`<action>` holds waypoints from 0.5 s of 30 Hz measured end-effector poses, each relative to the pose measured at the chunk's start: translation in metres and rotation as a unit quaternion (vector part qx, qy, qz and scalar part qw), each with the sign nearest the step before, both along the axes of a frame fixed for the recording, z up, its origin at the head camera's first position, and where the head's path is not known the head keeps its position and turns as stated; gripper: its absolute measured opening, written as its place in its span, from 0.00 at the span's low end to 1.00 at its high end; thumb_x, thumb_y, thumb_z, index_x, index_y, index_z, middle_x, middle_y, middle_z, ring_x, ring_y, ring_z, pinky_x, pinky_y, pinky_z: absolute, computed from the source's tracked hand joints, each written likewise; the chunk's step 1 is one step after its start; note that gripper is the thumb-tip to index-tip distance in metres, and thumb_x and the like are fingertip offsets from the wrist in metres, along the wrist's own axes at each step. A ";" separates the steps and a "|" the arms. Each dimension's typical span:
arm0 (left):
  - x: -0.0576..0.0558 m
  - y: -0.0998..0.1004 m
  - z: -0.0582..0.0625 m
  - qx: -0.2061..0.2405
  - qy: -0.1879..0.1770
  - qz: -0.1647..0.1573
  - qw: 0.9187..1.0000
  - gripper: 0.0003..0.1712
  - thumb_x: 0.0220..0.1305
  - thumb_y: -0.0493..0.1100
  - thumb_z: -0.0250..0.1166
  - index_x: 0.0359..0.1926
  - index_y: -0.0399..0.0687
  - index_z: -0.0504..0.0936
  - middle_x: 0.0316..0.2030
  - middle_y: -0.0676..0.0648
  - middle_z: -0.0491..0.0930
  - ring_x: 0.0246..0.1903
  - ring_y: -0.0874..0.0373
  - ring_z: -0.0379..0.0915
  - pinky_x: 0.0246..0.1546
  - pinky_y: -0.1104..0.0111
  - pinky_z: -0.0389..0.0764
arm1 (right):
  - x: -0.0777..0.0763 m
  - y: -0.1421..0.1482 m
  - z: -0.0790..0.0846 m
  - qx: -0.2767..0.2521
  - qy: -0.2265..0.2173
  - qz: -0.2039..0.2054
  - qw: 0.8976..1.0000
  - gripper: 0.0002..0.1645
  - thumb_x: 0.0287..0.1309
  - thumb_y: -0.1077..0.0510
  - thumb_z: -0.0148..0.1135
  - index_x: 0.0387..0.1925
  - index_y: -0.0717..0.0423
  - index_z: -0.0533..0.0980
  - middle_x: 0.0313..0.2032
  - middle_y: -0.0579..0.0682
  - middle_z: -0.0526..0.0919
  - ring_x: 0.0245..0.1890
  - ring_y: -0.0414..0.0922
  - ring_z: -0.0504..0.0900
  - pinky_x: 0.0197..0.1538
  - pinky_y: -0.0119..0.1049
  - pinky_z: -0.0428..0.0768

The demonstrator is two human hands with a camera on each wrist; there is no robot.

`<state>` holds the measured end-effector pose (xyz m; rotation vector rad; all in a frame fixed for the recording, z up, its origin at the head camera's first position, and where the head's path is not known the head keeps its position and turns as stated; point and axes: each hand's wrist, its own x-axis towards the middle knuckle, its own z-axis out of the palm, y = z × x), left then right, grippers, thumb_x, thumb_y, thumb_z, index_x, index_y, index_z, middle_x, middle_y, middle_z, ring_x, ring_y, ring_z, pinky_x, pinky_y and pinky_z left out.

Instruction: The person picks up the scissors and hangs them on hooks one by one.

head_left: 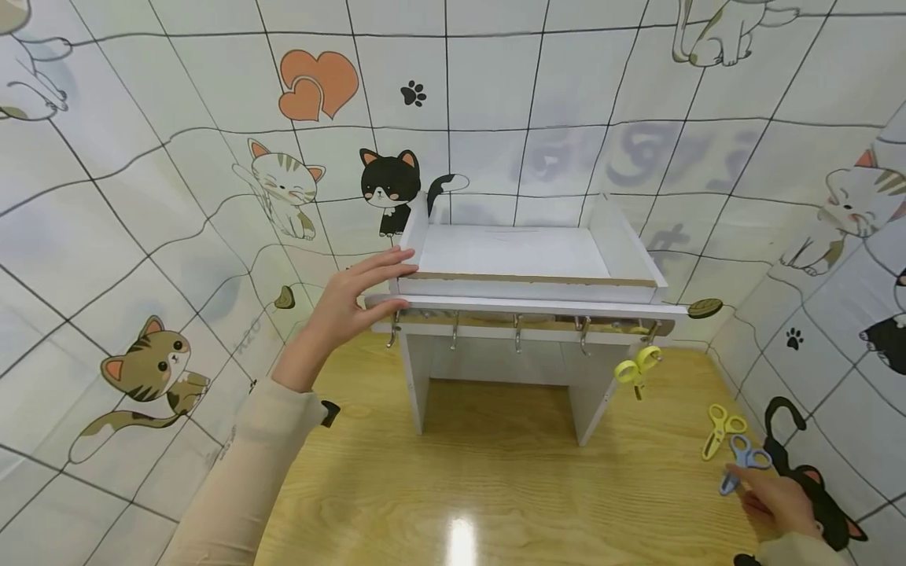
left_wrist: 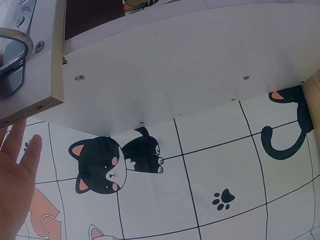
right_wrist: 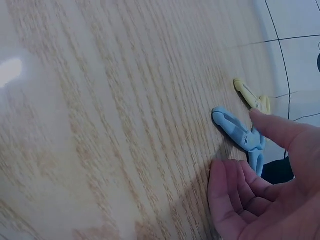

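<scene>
Right hand (head_left: 778, 499) has its thumb and fingers apart, with a fair gap between the tips. Blue scissors (right_wrist: 234, 129) lie in that gap, flat on the table, with the thumb just by their handles on one side and the bent fingers low on the other. I cannot tell if the fingers touch them. Yellow scissors (head_left: 720, 432) lie just past the blue ones, farther out from the right hand.

Left hand (head_left: 357, 292) is well away from the right one, with its fingers long and spread. It rests on the near end of a white stand (head_left: 538, 308), fingertips on the side of a box (head_left: 517, 251) and thumb on the edge below. The box sits on top of the stand, and its white bottom shows.

Small metal hooks (head_left: 517, 334) hang in a row under the front edge, starting by the left thumb. On the hook farthest from that thumb hangs another pair of yellow scissors (head_left: 639, 373).

Under both hands is a yellow wood table (head_left: 495, 464) with a bright shiny spot. White walls (head_left: 488, 86) with black lines stand around it, with cats, paw prints and an orange heart (head_left: 340, 79) on them.
</scene>
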<state>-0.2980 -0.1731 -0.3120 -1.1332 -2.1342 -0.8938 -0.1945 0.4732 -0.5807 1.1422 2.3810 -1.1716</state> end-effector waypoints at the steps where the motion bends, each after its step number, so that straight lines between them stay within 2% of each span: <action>1: 0.000 0.000 -0.001 0.001 0.001 -0.001 1.000 0.27 0.51 0.38 0.72 0.55 0.50 0.80 0.60 0.49 0.74 0.65 0.51 0.64 0.65 0.62 0.65 | 0.000 0.000 -0.001 0.025 -0.005 0.020 0.999 0.37 0.43 0.34 0.66 0.25 0.68 0.74 0.14 0.47 0.74 0.19 0.42 0.75 0.37 0.45 0.76; 3: 0.000 0.000 -0.002 0.004 0.002 -0.003 1.000 0.27 0.50 0.37 0.73 0.55 0.49 0.80 0.60 0.48 0.74 0.64 0.51 0.64 0.65 0.62 0.65 | 0.003 -0.002 0.000 0.066 -0.005 0.051 0.996 0.28 0.47 0.37 0.63 0.12 0.56 0.72 0.11 0.44 0.71 0.19 0.43 0.73 0.36 0.45 0.71; 5: 0.000 0.000 -0.002 0.005 0.002 -0.006 1.000 0.28 0.50 0.37 0.73 0.55 0.49 0.80 0.60 0.48 0.74 0.64 0.51 0.64 0.65 0.62 0.65 | 0.006 -0.004 0.003 0.093 -0.013 0.073 0.993 0.27 0.51 0.40 0.61 0.07 0.49 0.68 0.10 0.43 0.69 0.21 0.45 0.71 0.38 0.48 0.68; 8: 0.000 0.000 -0.002 0.004 0.002 -0.009 1.000 0.28 0.50 0.37 0.72 0.55 0.49 0.80 0.60 0.48 0.74 0.64 0.50 0.64 0.65 0.62 0.65 | 0.009 -0.008 0.008 0.102 -0.014 0.079 0.992 0.25 0.51 0.44 0.62 0.07 0.50 0.70 0.11 0.44 0.71 0.23 0.47 0.73 0.39 0.50 0.69; 10: 0.000 0.000 -0.002 0.004 0.003 -0.010 1.000 0.27 0.51 0.37 0.72 0.55 0.49 0.80 0.60 0.47 0.74 0.64 0.50 0.64 0.66 0.62 0.65 | 0.010 -0.011 0.012 0.100 -0.021 0.076 0.992 0.23 0.51 0.46 0.62 0.10 0.54 0.71 0.14 0.48 0.74 0.26 0.50 0.74 0.44 0.55 0.70; 12: 0.000 0.000 -0.001 0.004 0.003 -0.008 1.000 0.27 0.51 0.37 0.72 0.55 0.49 0.80 0.60 0.48 0.74 0.64 0.51 0.64 0.66 0.61 0.64 | 0.010 -0.012 0.015 0.110 -0.020 0.076 0.991 0.20 0.51 0.49 0.62 0.13 0.58 0.74 0.16 0.50 0.77 0.28 0.52 0.76 0.41 0.51 0.73; 15: -0.001 0.000 0.000 0.003 0.003 -0.004 1.000 0.27 0.51 0.37 0.72 0.55 0.49 0.80 0.60 0.48 0.74 0.64 0.51 0.64 0.65 0.61 0.65 | 0.010 -0.015 0.019 0.114 -0.024 0.076 0.990 0.18 0.50 0.51 0.61 0.16 0.61 0.74 0.18 0.51 0.77 0.31 0.54 0.76 0.41 0.51 0.74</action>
